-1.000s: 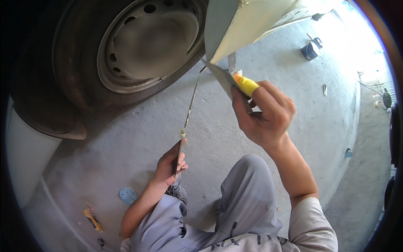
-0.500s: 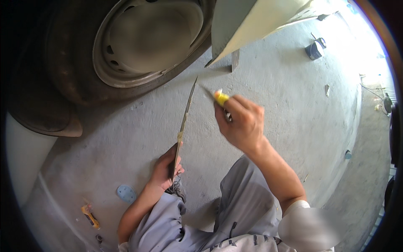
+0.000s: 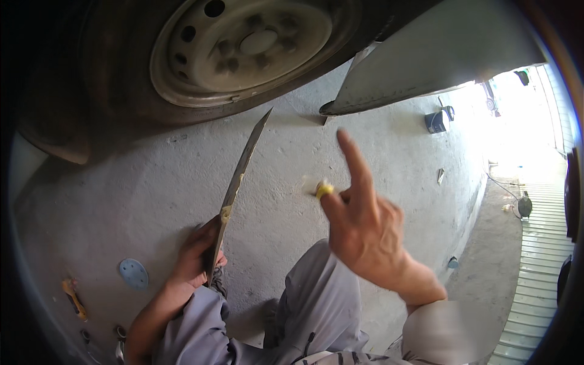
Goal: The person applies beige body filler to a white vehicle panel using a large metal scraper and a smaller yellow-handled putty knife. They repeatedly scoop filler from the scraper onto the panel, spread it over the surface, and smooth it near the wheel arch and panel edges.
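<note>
My left hand grips the lower end of a thin flat plate, seen almost edge-on and slanting up to the right. Cream-coloured paste clings to the plate just above my fingers. To the right, apart from the plate, my right hand is closed on a yellow-handled scraper. Its index finger points up and away, off the tool. The scraper's blade is smeared by motion, and most of the handle is hidden by my fingers.
A vehicle wheel looms ahead, with a pale body panel hanging to its right. On the concrete floor lie a blue disc with holes, a yellow tool, a dark bucket and a black cable.
My right index finger has stretched out, and the scraper has moved down and away from the plate's upper end. The view has shifted, showing more of the wheel and panel.
</note>
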### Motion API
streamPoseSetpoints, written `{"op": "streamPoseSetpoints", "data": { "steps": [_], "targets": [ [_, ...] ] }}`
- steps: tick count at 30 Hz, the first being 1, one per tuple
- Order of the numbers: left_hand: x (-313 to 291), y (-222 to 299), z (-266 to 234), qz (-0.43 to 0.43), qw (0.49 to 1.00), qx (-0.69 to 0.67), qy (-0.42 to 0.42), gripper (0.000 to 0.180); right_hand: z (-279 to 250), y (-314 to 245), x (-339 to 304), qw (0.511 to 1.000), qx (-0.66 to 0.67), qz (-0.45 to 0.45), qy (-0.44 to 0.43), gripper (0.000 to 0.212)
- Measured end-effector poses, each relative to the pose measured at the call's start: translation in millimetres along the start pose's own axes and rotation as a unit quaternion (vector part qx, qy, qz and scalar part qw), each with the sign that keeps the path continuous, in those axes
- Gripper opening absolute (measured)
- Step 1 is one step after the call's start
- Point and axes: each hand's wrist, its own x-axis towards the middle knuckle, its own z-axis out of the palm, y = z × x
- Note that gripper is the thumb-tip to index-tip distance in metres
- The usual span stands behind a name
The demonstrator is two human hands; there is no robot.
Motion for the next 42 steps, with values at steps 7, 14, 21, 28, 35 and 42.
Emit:
{"op": "streamPoseSetpoints", "data": {
  "steps": [7,14,21,28,35,42],
  "targets": [
    [-5.6,-1.5,-8.1,0.001,0.999,-0.033,0.005,0.057,-6.5,11.4,41.9,0.971,-0.194,0.014,-0.137,0.02],
    [-9.9,0.3,-9.0,0.0,0.999,-0.028,0.018,0.059,23.4,6.5,47.6,0.975,-0.146,0.003,-0.168,0.014],
    [-20.3,0.3,-12.1,-0.055,0.996,-0.065,-0.002,0.057,53.4,15.4,30.4,0.931,0.297,-0.109,-0.185,0.006],
    [-38.0,4.0,1.6,-0.093,0.995,-0.034,-0.021,0.049,97.3,9.6,-14.8,0.933,0.294,-0.14,-0.155,0.014],
    [-49.5,10.0,28.4,-0.11,0.993,0.05,-0.016,0.043,83.5,42.5,-70.0,0.952,0.157,-0.181,-0.194,0.019],
    [-50.8,32.6,49.5,-0.16,0.976,0.148,0.014,0.042,32.4,53.5,-100.7,0.878,0.436,0.164,0.106,0.017]
  ]
}}
